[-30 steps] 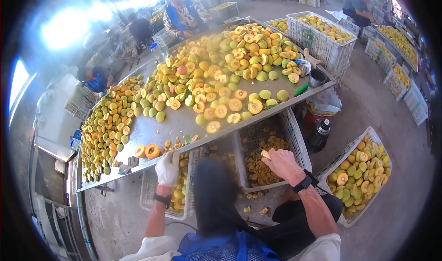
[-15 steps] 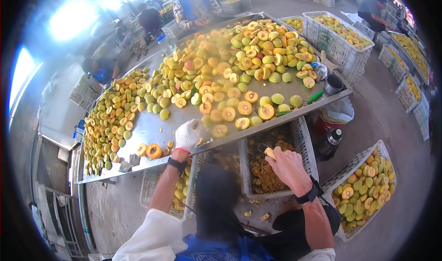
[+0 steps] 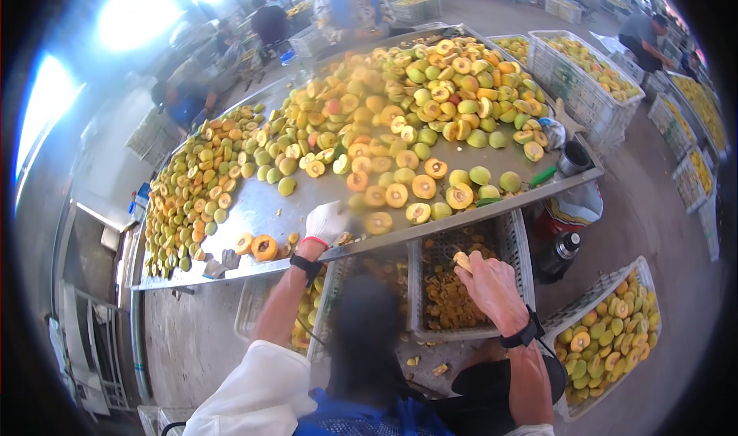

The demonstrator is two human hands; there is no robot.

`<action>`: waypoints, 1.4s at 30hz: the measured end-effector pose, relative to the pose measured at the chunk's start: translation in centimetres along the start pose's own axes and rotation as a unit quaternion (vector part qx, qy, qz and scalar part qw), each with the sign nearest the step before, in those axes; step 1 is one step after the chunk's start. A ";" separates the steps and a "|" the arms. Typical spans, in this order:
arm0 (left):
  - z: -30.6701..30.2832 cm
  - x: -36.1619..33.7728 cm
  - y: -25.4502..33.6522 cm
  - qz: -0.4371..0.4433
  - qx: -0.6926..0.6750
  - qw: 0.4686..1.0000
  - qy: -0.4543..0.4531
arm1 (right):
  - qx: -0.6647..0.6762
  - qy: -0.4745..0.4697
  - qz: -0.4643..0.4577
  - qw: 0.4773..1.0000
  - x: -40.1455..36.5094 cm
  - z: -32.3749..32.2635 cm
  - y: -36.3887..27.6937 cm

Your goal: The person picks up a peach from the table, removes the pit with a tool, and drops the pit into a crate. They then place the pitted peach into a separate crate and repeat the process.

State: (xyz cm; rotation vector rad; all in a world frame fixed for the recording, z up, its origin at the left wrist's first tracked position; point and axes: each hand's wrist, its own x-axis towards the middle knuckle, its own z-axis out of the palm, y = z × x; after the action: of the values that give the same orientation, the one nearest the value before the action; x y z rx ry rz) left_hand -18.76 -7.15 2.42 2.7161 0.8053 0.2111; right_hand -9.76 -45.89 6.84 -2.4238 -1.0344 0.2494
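Note:
My left hand [image 3: 328, 222], in a white glove with a red cuff, is over the front edge of the metal table [image 3: 265, 204]. Its fingers look curled in, and whatever they may hold is hidden. Halved yellow-green peaches [image 3: 396, 195] lie just beyond it, some with the stone showing. My bare right hand [image 3: 496, 288] is closed around a short tool with a tan wooden handle [image 3: 463, 261]. That hand is over a plastic crate [image 3: 525, 259] with brown-yellow stones and scraps [image 3: 450, 301] in it.
A crate of halved peaches [image 3: 611, 332] stands on the floor at right. A black flask [image 3: 559, 255] is under the table corner, where a metal cup [image 3: 574, 158] and a green-handled tool [image 3: 543, 176] lie. Another person [image 3: 354, 9] is across the table.
The view has shifted, so most things appear a little further right. My right hand has tipped the tool, and its wire loop no longer shows. The left hand stays at the table edge.

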 end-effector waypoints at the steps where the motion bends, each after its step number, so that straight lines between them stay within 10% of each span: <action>1: -0.2 -0.6 0.0 -0.001 -0.012 1.000 -0.003 | -0.001 0.001 0.002 1.000 0.3 -0.3 -0.4; 15: -11.5 -12.8 -7.6 -0.199 0.091 0.968 0.127 | -0.006 -0.042 -0.004 0.999 3.0 0.9 -0.6; 31: -8.5 -10.6 -16.4 -0.280 0.124 0.952 0.006 | -0.009 -0.033 -0.024 0.999 3.5 2.0 -0.4; 42: -6.4 -10.4 -16.7 -0.292 0.062 0.950 0.094 | -0.019 -0.064 -0.007 0.998 3.6 2.2 -0.4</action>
State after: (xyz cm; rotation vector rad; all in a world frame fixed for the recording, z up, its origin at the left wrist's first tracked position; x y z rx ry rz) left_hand -37.34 1.96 2.50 2.4498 1.6794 0.2923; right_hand -8.26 -42.34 5.23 -2.4600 -1.1192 0.3874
